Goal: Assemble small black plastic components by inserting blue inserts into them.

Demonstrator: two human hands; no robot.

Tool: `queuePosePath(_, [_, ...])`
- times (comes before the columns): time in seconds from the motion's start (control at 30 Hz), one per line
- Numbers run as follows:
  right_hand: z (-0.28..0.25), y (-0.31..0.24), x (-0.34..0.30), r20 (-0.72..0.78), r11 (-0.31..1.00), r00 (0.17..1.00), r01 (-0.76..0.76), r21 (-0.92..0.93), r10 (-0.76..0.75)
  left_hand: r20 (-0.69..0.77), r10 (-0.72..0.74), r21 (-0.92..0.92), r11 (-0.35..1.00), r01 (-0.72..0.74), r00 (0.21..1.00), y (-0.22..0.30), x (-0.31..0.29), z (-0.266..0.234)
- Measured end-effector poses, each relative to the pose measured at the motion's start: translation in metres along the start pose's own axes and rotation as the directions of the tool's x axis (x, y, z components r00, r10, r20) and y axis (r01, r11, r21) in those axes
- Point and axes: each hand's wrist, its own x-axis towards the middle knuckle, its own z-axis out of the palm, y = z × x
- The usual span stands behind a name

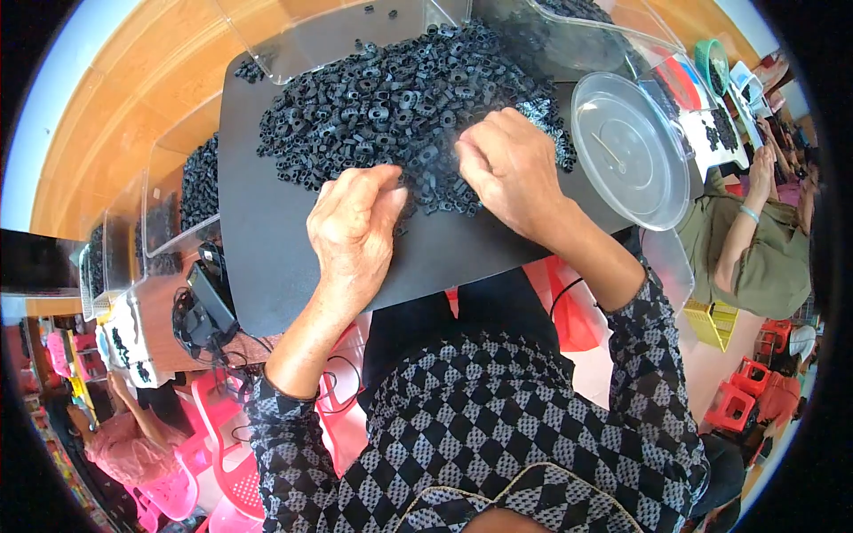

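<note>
A large pile of small black plastic parts [382, 98], many with oval holes, lies spread over the dark grey tabletop [275, 244]. At the pile's near edge, left of its middle, my left hand [355, 222] is closed, thumb and fingers drawn together. My right hand [514, 169] hovers over the pile's right part, its fingers curled in against the thumb. Whatever either hand pinches is too small or hidden to make out. A few loose parts lie between the two hands.
A round clear plastic lid [613, 191] with a thin stick on it sits at the right. Clear bins [182, 178] of black parts stand at left and behind. A black device with cables [211, 293] is left of the table. Other people [751, 249] work on both sides.
</note>
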Motion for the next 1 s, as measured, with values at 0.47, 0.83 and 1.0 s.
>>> queuePosePath(0.47, [0.003,-0.060,-0.039,-0.108,0.865,0.986,-0.060,0.497,0.131,0.303,-0.472,-0.680,0.502,0.535,0.828,0.022,-0.017,-0.008])
queuePosePath(0.83, [-0.039,0.006,-0.068,-0.062,0.975,0.974,-0.219,-0.035,0.216,0.235,-0.500,-0.795,0.395,0.460,0.834,0.018,-0.039,-0.014])
queuePosePath(1.0, [-0.027,0.016,-0.074,0.042,0.959,0.962,-0.263,-0.104,0.268,0.259,-0.491,-0.791,0.386,0.474,0.832,0.022,-0.040,-0.007])
